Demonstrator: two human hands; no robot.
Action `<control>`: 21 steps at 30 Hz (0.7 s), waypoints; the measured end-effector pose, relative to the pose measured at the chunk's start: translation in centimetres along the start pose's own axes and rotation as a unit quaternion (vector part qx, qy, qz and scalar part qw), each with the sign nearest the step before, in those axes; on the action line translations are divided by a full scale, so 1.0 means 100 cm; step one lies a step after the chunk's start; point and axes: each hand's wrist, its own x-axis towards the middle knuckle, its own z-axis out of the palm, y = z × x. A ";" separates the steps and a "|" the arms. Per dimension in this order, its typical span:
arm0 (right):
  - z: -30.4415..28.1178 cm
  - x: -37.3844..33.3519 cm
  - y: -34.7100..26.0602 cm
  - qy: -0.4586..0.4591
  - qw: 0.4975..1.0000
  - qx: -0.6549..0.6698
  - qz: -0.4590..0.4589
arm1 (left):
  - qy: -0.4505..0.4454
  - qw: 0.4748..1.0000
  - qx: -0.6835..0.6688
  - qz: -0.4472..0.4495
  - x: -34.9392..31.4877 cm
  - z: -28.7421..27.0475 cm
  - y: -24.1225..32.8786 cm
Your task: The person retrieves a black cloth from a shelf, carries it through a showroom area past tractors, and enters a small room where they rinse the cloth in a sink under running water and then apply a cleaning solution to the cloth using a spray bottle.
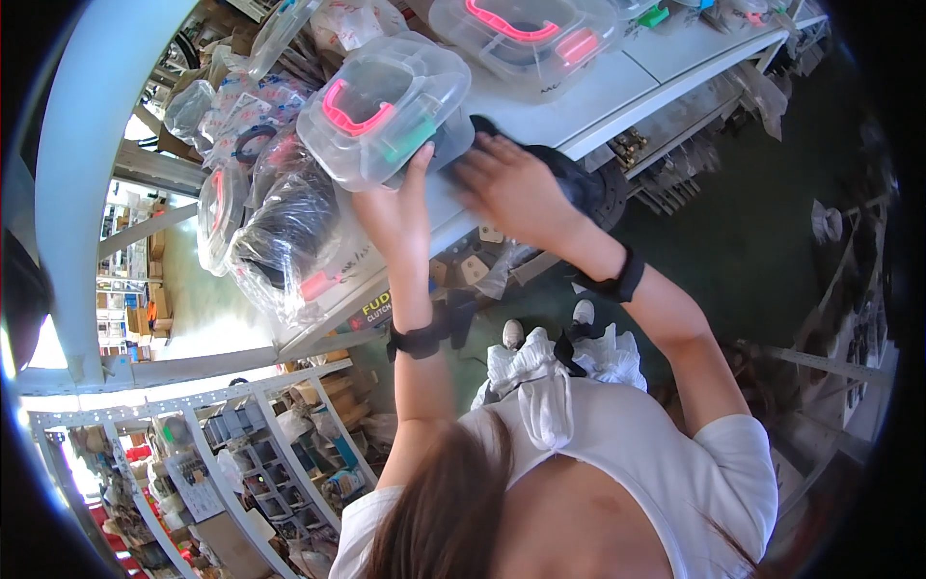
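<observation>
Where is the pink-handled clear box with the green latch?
Head view, upper left of centre: the box is in the left hand, right of the bagged parts.

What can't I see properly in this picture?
All in the head view:
Left hand: most fingers are hidden by the clear box with a pink handle.
Right hand: its fingers are blurred.
Black thing: partly covered by the right hand.
Bigger see-through box: cut off by the upper edge.
Shelves, lower left: many things there look too small.
</observation>
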 end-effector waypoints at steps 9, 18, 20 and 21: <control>0.033 -0.012 -0.051 0.045 0.989 0.115 -0.085 | 0.002 1.000 -0.015 -0.008 -0.005 0.000 -0.004; -0.016 -0.047 0.048 0.038 0.998 0.042 -0.029 | -0.023 1.000 -0.012 -0.017 -0.013 -0.003 -0.002; -0.032 -0.055 0.076 0.056 0.997 -0.002 0.057 | -0.018 1.000 -0.012 -0.001 -0.015 -0.004 0.000; -0.039 -0.057 0.088 0.074 0.994 -0.017 0.075 | -0.017 1.000 -0.016 0.013 -0.015 -0.002 0.000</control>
